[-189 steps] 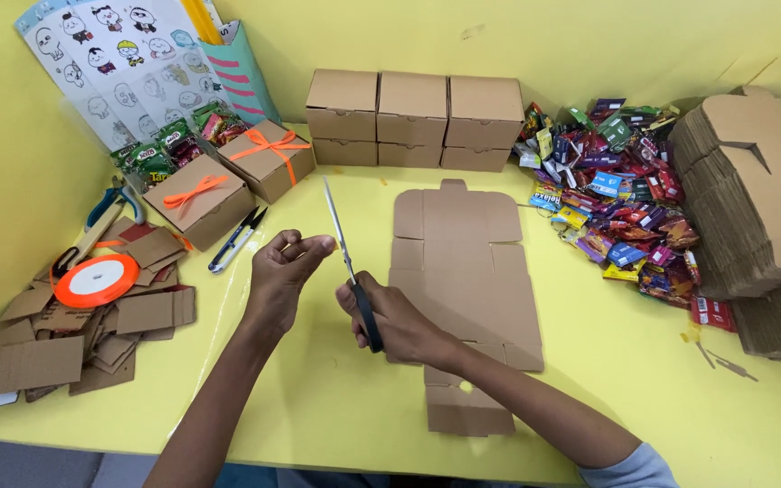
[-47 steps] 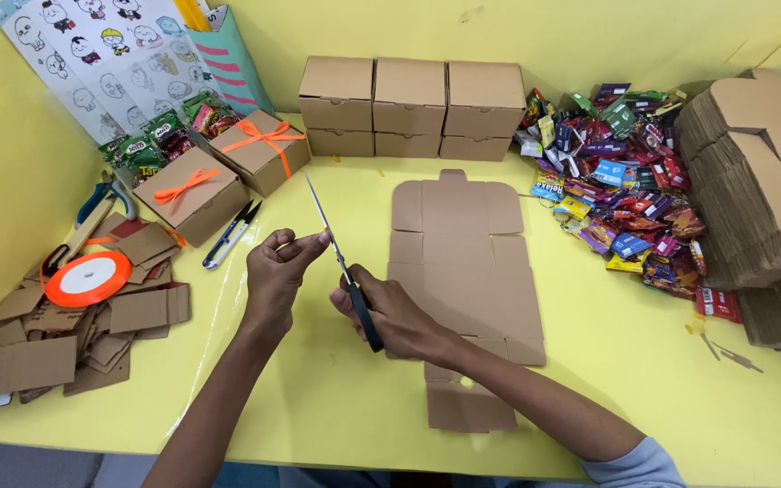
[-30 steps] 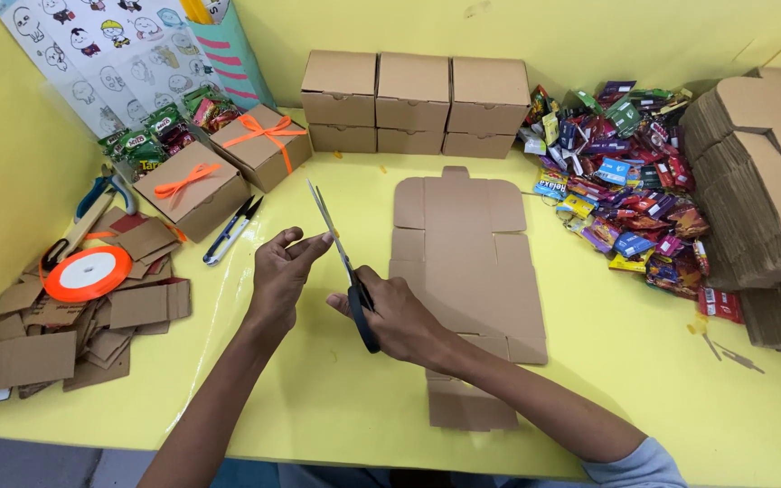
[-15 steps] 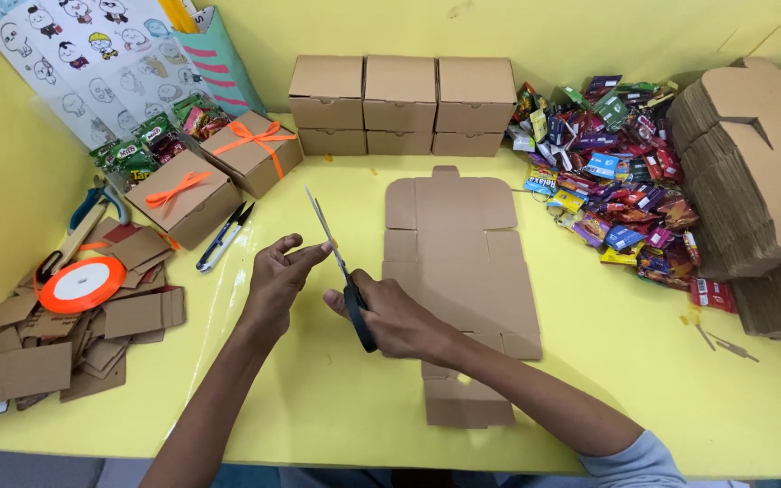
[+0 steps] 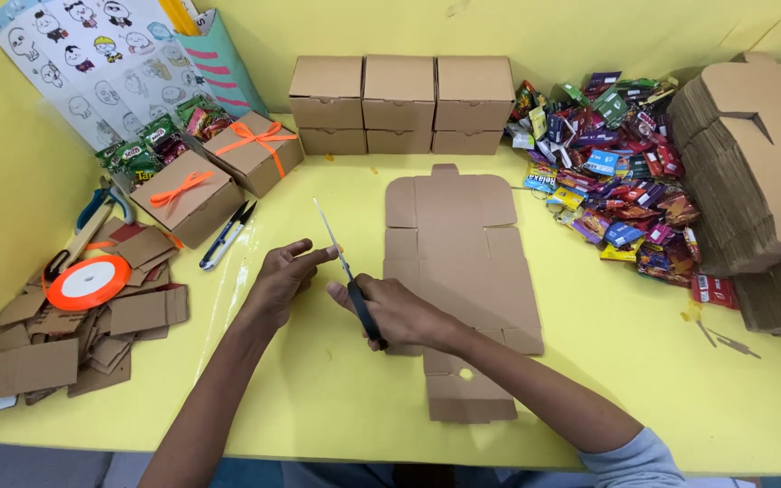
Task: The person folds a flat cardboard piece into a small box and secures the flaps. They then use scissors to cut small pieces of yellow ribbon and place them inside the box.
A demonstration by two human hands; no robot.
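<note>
Two hands meet near the middle of the yellow table (image 5: 318, 398). A flat unfolded cardboard box (image 5: 458, 271) lies just right of them, touching the right hand (image 5: 397, 312), which is closed round the dark handles of scissors (image 5: 347, 271), blades pointing toward the far edge. The left hand (image 5: 284, 280) pinches something small at the blades; too small to tell.
</note>
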